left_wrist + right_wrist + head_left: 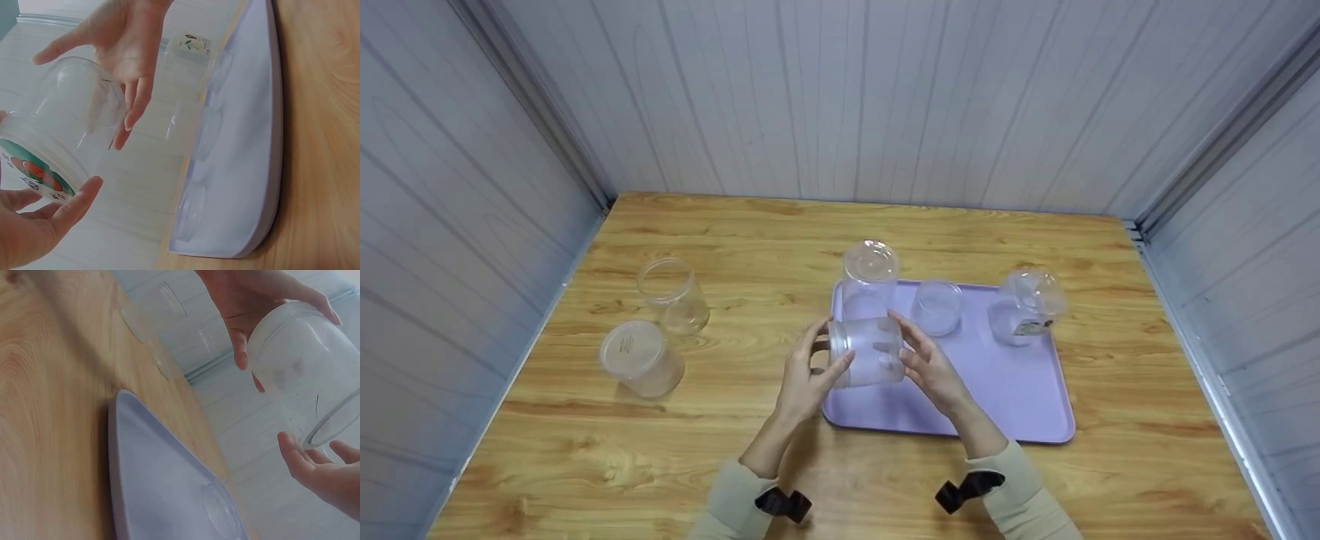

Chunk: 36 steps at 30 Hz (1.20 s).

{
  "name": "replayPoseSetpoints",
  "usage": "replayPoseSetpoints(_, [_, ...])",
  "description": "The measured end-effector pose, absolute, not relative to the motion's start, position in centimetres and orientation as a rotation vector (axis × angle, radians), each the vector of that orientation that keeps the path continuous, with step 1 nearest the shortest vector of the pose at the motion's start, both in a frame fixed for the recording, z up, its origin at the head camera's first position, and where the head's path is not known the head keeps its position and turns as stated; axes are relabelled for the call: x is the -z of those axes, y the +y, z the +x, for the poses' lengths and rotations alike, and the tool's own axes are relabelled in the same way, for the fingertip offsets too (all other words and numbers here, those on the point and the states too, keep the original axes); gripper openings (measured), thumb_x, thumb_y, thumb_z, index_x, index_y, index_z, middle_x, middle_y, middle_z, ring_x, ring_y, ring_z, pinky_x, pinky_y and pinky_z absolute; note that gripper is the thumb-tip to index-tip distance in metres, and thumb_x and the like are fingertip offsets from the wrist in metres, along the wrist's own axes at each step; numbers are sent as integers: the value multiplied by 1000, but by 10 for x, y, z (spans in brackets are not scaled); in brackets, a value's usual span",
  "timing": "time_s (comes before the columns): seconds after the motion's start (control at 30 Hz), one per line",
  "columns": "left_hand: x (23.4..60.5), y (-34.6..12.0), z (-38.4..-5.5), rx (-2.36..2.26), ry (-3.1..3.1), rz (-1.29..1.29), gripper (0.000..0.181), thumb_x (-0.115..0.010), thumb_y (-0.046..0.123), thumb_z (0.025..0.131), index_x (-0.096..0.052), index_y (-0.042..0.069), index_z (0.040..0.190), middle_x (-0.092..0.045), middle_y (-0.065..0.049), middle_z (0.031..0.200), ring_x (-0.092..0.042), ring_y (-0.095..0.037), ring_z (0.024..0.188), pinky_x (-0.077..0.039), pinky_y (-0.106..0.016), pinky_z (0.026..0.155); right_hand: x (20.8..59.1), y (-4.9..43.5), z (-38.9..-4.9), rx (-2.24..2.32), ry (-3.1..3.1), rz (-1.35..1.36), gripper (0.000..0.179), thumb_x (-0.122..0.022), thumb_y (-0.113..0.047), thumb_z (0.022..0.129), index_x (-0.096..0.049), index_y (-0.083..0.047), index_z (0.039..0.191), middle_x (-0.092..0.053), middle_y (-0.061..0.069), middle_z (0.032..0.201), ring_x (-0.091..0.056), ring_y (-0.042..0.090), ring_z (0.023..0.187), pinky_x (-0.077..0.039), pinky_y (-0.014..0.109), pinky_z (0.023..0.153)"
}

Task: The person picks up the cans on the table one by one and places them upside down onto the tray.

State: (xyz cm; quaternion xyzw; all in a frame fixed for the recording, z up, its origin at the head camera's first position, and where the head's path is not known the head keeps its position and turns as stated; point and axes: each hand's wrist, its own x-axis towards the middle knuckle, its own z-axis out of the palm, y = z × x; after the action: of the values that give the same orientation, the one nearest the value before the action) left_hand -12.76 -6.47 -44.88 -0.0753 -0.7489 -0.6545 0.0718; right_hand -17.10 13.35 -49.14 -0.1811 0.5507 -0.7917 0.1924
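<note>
A clear plastic jar (874, 351) is held on its side above the tray, its ridged rim end to the left. My left hand (810, 379) grips that end, thumb in front and fingers behind. The left wrist view shows a green and orange label (35, 171) at the end in the left hand (42, 230). My right hand (934, 367) holds the opposite end between spread thumb and fingers. In the right wrist view, the right hand's fingertips (288, 441) are at the jar's round edge.
On or by the lilac tray (945, 409) stand a tall clear jar (870, 274), a shorter clear container (937, 309) and a labelled jar (1024, 304). To the left, on the wooden table (615, 457), stand a clear jar (673, 294) and a frosted-topped jar (641, 356). Panels (855, 105) enclose the table.
</note>
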Motion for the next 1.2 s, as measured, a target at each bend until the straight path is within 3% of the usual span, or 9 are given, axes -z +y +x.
replayPoseSetpoints(0.33, [453, -63, -126, 1960, -2311, -254, 57, -61, 12, 82, -36, -1, 131, -45, -20, 119, -51, -34, 102, -51, -35, 66, 494, 132, -165, 2256, 1569, -456, 68, -57, -20, 86, -19, 1, 139, -25, 23, 136, -40, 33, 116, -40, 42, 90])
replayPoseSetpoints(0.57, [457, -60, -128, 2011, -2283, -275, 57, -61, 9, 82, -35, -3, 131, -43, -20, 120, -50, -33, 101, -51, -32, 67, 496, 131, -164, 2292, 1587, -430, 67, -57, -17, 85, -21, 2, 138, -29, 23, 133, -44, 30, 113, -41, 41, 89])
replayPoseSetpoints(0.97, [465, -60, -129, 2129, -2265, -332, 62, -60, 5, 82, -29, -5, 135, -37, -24, 128, -47, -38, 105, -49, -38, 76, 495, 135, -162, 2305, 1709, -415, 63, -54, -5, 82, -24, 3, 137, -25, 21, 139, -43, 24, 113, -41, 32, 90])
replayPoseSetpoints(1.1, [465, -59, -128, 2106, -2282, -333, 62, -61, 6, 82, -30, -3, 135, -39, -23, 124, -50, -37, 98, -49, -37, 74, 492, 136, -160, 2302, 1753, -409, 65, -55, -6, 81, -24, 3, 137, -28, 22, 137, -43, 24, 113, -41, 31, 90])
replayPoseSetpoints(1.2, [464, -58, -128, 2043, -2286, -373, 60, -61, 6, 82, -32, -3, 133, -41, -22, 122, -48, -35, 102, -48, -37, 78, 493, 139, -159, 2292, 1769, -428, 63, -54, -6, 82, -24, 1, 137, -29, 22, 135, -42, 27, 114, -42, 33, 89])
